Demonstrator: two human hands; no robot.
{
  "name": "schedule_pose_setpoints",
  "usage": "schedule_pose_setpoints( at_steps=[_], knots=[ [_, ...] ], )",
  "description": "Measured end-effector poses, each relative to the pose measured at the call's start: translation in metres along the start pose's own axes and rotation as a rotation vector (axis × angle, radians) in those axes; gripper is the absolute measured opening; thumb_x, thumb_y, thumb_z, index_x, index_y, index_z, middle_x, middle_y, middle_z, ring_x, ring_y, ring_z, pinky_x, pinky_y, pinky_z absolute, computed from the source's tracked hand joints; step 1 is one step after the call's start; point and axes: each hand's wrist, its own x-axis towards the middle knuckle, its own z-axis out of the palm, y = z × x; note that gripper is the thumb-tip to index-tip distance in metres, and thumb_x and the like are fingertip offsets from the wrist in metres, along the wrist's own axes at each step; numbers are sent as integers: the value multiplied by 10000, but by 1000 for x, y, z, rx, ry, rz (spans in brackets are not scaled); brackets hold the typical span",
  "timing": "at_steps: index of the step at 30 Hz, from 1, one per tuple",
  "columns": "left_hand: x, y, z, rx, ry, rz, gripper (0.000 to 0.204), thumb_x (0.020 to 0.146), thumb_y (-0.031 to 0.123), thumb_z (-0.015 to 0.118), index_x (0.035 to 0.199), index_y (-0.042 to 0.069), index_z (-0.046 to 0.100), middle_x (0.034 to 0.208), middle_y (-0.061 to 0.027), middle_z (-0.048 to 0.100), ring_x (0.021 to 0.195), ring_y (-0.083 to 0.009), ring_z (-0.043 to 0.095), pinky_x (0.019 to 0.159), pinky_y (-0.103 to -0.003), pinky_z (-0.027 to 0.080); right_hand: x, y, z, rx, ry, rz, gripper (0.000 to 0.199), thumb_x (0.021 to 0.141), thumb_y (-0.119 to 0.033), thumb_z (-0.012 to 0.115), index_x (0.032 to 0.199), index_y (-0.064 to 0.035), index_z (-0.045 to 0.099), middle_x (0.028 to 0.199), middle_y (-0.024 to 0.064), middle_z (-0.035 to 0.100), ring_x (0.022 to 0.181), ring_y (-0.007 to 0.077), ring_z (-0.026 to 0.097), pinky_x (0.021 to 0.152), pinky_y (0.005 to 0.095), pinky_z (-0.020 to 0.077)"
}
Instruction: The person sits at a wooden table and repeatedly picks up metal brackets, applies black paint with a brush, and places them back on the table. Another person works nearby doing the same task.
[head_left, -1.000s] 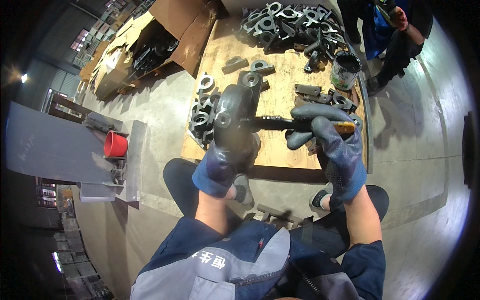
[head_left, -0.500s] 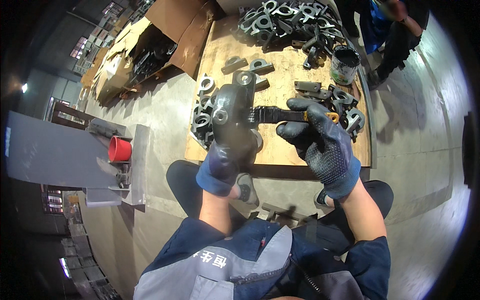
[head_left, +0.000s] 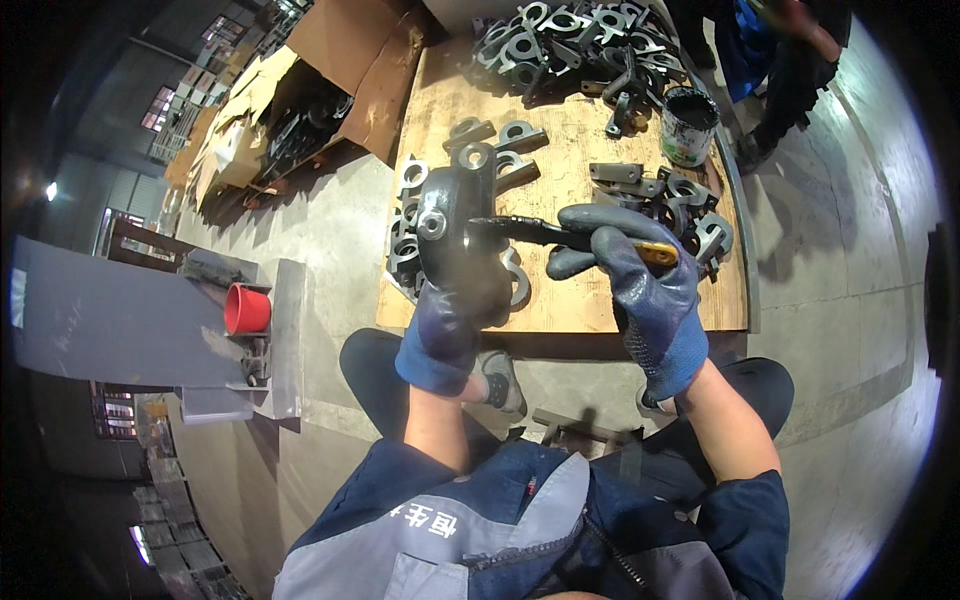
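Observation:
My left hand (head_left: 455,315), in a blue glove, holds up a dark grey metal casting (head_left: 455,215) with round bosses, above the front edge of a wooden board (head_left: 590,300). My right hand (head_left: 640,275), also gloved in blue, grips a paintbrush (head_left: 560,235) with a yellow handle end. The brush's dark bristle end touches the right side of the casting. Several more grey castings (head_left: 405,250) lie stacked on the board just behind the held one.
A paint can (head_left: 690,125) stands on the board at the back right, beside more castings (head_left: 670,195) and a big heap (head_left: 570,40). Another person (head_left: 790,50) stands beyond. Cardboard boxes (head_left: 300,110) lie at the back left. A red cup (head_left: 245,308) sits on a grey stand at left.
My right hand has drawn the brush along the casting, shifting slightly left and down. The left hand keeps the casting raised with little movement.

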Motion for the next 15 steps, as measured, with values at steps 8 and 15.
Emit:
schedule_pose_setpoints(
  at_steps=[8, 15],
  knots=[
    [-1, -1, 4, 31, 65, 14, 448, 757, 271, 763, 1099, 35, 593, 766, -44, 600, 583, -131, 523, 478, -229, 376, -3, -9, 2, 86, 41, 35, 306, 969, -224, 562, 1141, 17, 640, 1064, 96, 684, 897, 160, 684, 888, 285, 500],
    [1, -3, 1, 46, 54, 29, 484, 758, 272, 762, 1140, 33, 586, 745, -44, 599, 568, -133, 523, 467, -232, 369, -1, -3, 4, 148, 43, 48, 332, 975, -218, 560, 1191, 31, 603, 1090, 117, 672, 927, 185, 689, 896, 293, 521]
  ],
)
